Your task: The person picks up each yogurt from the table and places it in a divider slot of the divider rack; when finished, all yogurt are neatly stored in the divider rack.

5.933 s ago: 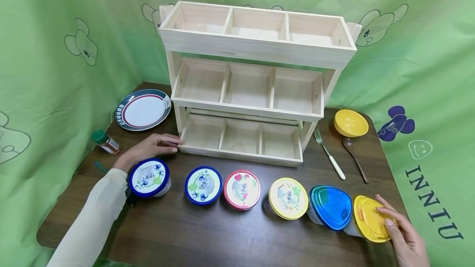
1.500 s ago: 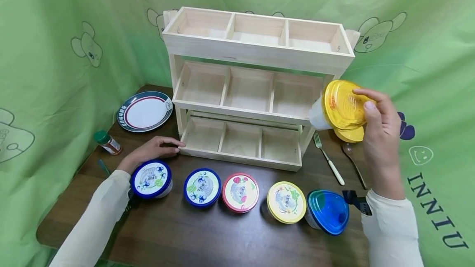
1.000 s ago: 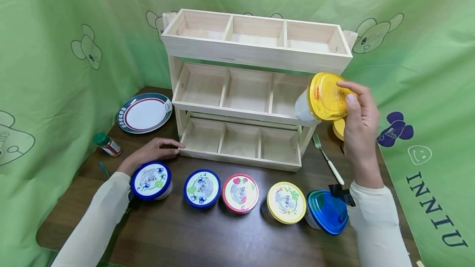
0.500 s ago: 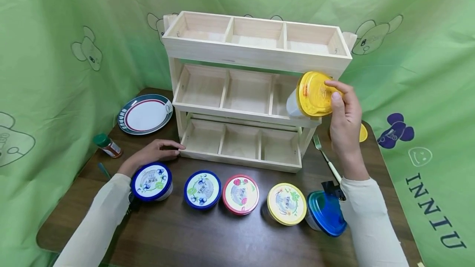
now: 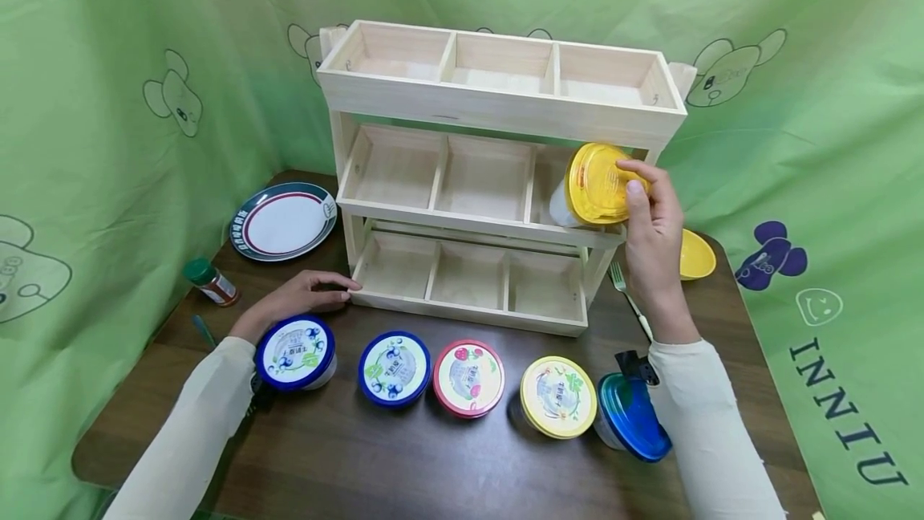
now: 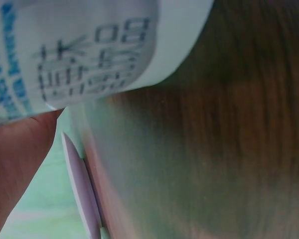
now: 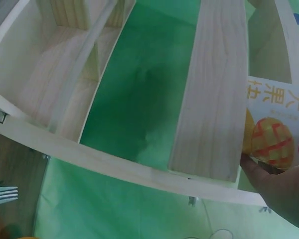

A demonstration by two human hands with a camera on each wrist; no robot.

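Observation:
My right hand (image 5: 655, 251) grips a tub with a yellow lid (image 5: 606, 187), holding it tilted at the right compartment of the middle tier on a three-tier wooden rack (image 5: 498, 103). Mango pictures mark the tub's side (image 7: 274, 134) in the right wrist view, where only part of the hand shows. The tub hides much of that compartment. With fingers mostly straight, my left hand (image 5: 299, 295) touches the left front corner of the bottom tier. Beside its wrist stands a blueberry tub with a blue lid (image 5: 294, 351); its printed side (image 6: 89, 55) fills the top of the left wrist view.
Along the table front (image 5: 404, 464) stand another blue-lidded tub (image 5: 394, 369), a red-lidded tub (image 5: 469, 378), a pale yellow-lidded tub (image 5: 558, 396) and a blue-lidded container (image 5: 635, 416). A plate (image 5: 285, 221) and a spice jar (image 5: 210, 282) lie left; a fork (image 5: 630, 299) and yellow bowl (image 5: 697, 254) right.
The right hand has lifted the yellow-lidded tub from the table's right end and carried it up and left to the middle tier. The left hand has stayed at the rack's corner.

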